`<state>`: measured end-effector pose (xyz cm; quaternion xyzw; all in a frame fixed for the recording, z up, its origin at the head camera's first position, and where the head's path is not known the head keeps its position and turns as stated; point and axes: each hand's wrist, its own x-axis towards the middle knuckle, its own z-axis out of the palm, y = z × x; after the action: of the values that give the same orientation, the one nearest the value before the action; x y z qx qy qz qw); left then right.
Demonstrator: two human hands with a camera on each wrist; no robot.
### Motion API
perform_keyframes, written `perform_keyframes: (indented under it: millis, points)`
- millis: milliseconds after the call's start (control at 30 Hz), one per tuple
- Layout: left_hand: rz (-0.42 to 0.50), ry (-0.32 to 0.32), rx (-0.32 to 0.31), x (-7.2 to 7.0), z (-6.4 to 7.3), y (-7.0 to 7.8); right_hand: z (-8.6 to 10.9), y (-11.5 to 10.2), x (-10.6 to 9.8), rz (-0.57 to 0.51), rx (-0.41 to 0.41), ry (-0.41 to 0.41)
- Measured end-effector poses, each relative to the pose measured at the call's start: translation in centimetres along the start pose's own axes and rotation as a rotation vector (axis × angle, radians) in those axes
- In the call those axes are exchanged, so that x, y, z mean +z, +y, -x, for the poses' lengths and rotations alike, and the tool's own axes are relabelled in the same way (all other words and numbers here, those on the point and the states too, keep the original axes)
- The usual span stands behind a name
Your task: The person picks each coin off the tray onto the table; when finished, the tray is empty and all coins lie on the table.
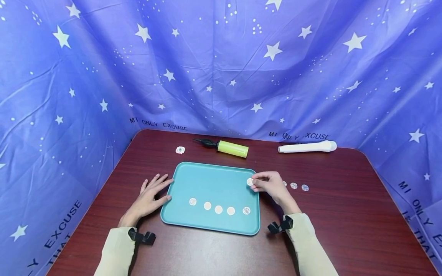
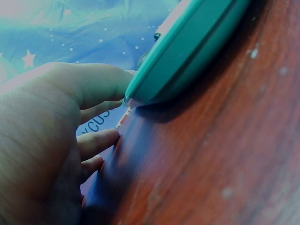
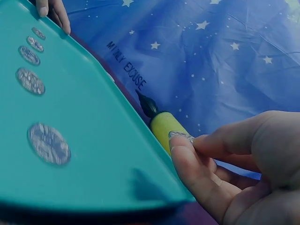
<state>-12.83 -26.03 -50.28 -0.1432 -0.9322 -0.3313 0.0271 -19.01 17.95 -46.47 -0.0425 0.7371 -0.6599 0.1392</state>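
Observation:
A teal tray lies on the table with several silver coins in a row along its near half. Over the tray's right rim, my right hand pinches one coin between thumb and fingertips. My left hand is at the tray's left side, fingers spread, with the thumb and index finger touching the rim. Just right of my right hand, more coins lie on the table, one partly hidden by the hand.
Behind the tray lie a small white scalloped piece, a yellow-green hand pump with a black nozzle, and a white microphone-shaped stick. A blue star-patterned curtain encloses the dark red table at the back and sides.

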Motion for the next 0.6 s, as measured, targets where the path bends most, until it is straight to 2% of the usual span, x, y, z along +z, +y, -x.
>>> perform_keyframes:
  millis: [600]
  points:
    - [-0.002,0.002,0.001,0.1,0.0,-0.2,2.6,1.3,-3.8,0.002,0.012,0.039]
